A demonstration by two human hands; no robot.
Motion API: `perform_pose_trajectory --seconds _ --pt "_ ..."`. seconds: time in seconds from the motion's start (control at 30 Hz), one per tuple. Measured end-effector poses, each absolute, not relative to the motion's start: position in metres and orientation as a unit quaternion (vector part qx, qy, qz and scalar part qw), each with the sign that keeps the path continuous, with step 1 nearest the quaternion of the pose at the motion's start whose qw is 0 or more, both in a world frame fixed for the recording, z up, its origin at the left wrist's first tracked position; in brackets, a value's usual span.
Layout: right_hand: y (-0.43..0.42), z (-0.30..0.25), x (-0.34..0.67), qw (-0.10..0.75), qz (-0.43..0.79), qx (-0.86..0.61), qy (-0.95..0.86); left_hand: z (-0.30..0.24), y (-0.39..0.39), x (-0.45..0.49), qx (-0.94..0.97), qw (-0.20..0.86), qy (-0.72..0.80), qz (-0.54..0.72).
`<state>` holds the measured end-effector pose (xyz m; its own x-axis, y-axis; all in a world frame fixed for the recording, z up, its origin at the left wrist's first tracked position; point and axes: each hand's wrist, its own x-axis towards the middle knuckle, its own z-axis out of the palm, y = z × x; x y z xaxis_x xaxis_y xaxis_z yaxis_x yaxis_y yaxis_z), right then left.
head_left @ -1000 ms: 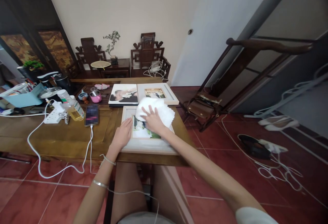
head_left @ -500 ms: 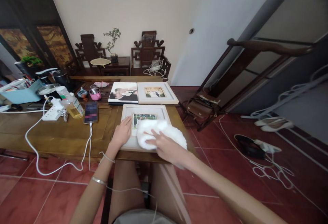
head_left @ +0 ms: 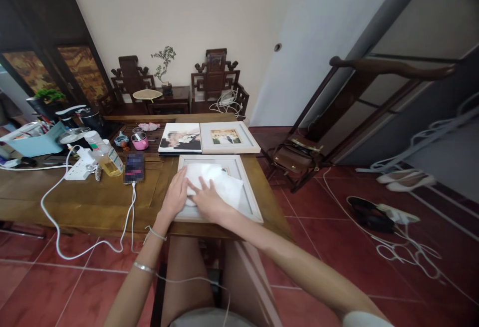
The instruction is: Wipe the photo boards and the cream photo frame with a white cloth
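Observation:
A picture frame [head_left: 255, 208] with a pale wooden border lies flat at the table's near edge. Spread over its glass is a white cloth [head_left: 230, 190], which hides most of the photo inside. My right hand [head_left: 210, 201] presses flat on the cloth, fingers spread apart. At the frame's left border rests my left hand [head_left: 175, 194], its fingers stretched out close to the right fingertips and the cloth's left side. Just behind are a second framed photo [head_left: 226, 137] and, to its left, a photo album or print [head_left: 180, 138] showing a blurred picture.
Left on the wooden table [head_left: 22, 194] are a charging phone [head_left: 133, 168], a bottle of yellow liquid [head_left: 108, 160], a power strip [head_left: 81, 165], a pink cup [head_left: 139, 140] and a blue box [head_left: 35, 140]. A white cable [head_left: 50, 217] loops over the front edge. A dark wooden chair [head_left: 299, 152] stands right.
My right hand has slid left across the frame with the white cloth, uncovering the right side. The cloth now looks flatter. My left hand has stayed at the left border.

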<state>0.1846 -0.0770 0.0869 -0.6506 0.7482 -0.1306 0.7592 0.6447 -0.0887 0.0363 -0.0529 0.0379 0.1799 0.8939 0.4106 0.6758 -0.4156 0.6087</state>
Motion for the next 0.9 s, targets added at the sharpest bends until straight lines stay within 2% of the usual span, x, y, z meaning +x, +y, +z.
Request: perform_pose_trajectory --seconds 0.1,0.27,0.4,0.6,0.77,0.9 --pt "-0.106 0.091 0.207 0.037 -0.082 0.392 0.915 0.034 -0.052 0.036 0.766 0.128 0.520 0.356" --pt "-0.124 0.100 0.263 0.060 -0.088 0.477 0.873 0.025 -0.047 0.034 0.802 0.080 0.525 0.273" --pt "-0.126 0.099 0.306 0.047 -0.080 0.519 0.850 0.024 -0.045 0.033 0.818 0.086 0.524 0.222" --pt "-0.083 0.087 0.327 -0.003 -0.058 0.535 0.843 0.025 -0.044 0.033 0.827 0.091 0.521 0.189" --pt "-0.025 0.085 0.313 -0.001 -0.008 0.547 0.837 0.022 -0.042 0.032 0.818 0.096 0.528 0.205" --pt "-0.031 0.086 0.311 0.004 -0.010 0.526 0.850 0.017 -0.041 0.032 0.807 0.103 0.535 0.228"
